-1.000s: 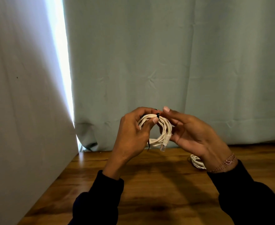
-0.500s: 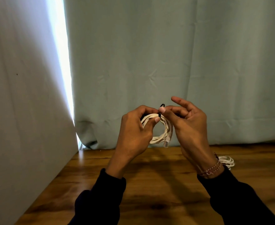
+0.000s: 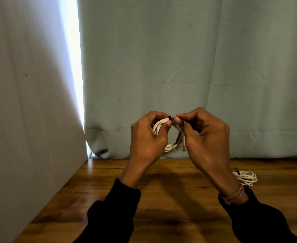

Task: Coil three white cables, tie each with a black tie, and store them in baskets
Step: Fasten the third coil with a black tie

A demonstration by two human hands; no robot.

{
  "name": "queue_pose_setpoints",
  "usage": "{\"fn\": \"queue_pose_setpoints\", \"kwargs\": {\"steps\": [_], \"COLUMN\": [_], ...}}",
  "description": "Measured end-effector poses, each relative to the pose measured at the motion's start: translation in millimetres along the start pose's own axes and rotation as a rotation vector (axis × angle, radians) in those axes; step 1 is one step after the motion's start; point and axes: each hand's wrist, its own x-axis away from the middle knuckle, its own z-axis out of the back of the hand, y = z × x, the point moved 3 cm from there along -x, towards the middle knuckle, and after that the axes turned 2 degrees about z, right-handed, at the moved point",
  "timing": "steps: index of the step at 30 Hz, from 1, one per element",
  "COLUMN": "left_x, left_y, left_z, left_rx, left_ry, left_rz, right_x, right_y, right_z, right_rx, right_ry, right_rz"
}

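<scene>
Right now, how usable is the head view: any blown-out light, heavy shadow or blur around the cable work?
Head view: a blown-out strip of daylight at the curtain gap; the hands throw dark shadows on the wooden table; sleeves lose detail; the coiled cable and black tie look slightly soft between left hand and right hand.

Dim room; blown-out daylight through the curtain gap (image 3: 72,67) casts soft shadows on the table (image 3: 170,199).
</scene>
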Motion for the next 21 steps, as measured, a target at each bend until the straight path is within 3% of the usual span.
{"fn": "queue_pose_setpoints", "kwargs": {"steps": [4,9,14,21], "left_x": [-2.1,-9.8,-13.1,-11.6], "left_y": [-4.2,-18.8,-14.8,-12.1], "left_z": [1.7,5.3,7.1,5.7], "left_rx": [0.136,0.565,0.769,0.852], "left_ry": [-0.008,-0.115,-0.179,-0.21], "left_rz": [0.137,0.442,0.518,0.504], "right_x": [4.6,5.3,6.9,10.1], "right_y": [-1.7,3.6,3.1,6.0], "right_z": [-7.2,-14.6,-17.3,-14.2], "right_rx": [0.031,0.059,0.058,0.146], "right_ry": [-0.04,-0.132,-0.138,-0.064], "right_rz": [0.075,0.152,0.186,0.204]}}
